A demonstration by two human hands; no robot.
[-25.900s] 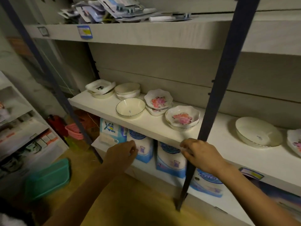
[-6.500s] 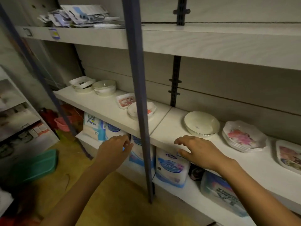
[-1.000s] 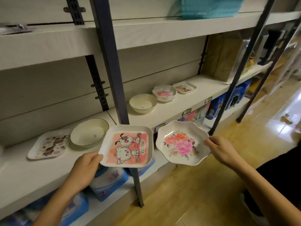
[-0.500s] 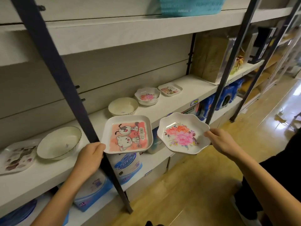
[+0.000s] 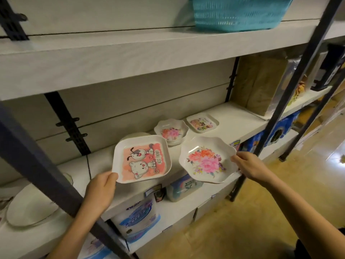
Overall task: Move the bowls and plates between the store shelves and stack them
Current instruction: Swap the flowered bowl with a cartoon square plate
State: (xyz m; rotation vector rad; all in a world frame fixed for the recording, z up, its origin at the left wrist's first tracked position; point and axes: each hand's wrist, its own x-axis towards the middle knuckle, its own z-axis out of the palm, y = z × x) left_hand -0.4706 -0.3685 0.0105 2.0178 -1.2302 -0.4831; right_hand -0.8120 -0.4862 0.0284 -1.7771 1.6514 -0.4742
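Observation:
My left hand [image 5: 101, 190] grips the near corner of a square pink cartoon plate [image 5: 142, 158], held above the middle shelf [image 5: 240, 126]. My right hand [image 5: 249, 166] pinches the right rim of a scalloped flower plate [image 5: 207, 159], held just off the shelf's front edge. Behind them on the shelf stand a stack of flower bowls [image 5: 171, 131] and a small square cartoon plate [image 5: 202, 122]. A plain white bowl [image 5: 133, 135] is mostly hidden behind the pink plate. Another white bowl [image 5: 30, 206] lies at the far left.
Dark metal uprights cross the view at the left [image 5: 37, 169] and right [image 5: 291, 83]. A teal basket [image 5: 237, 14] sits on the top shelf. Brown packages [image 5: 261, 81] stand at the shelf's right end. Blue-and-white packs [image 5: 138, 219] fill the lower shelf. Wooden floor lies at the right.
I have moved further right along the shelf with both plates. The flower bowl stack and small cartoon plate are now directly behind the held plates, and both plates are closer to the shelf.

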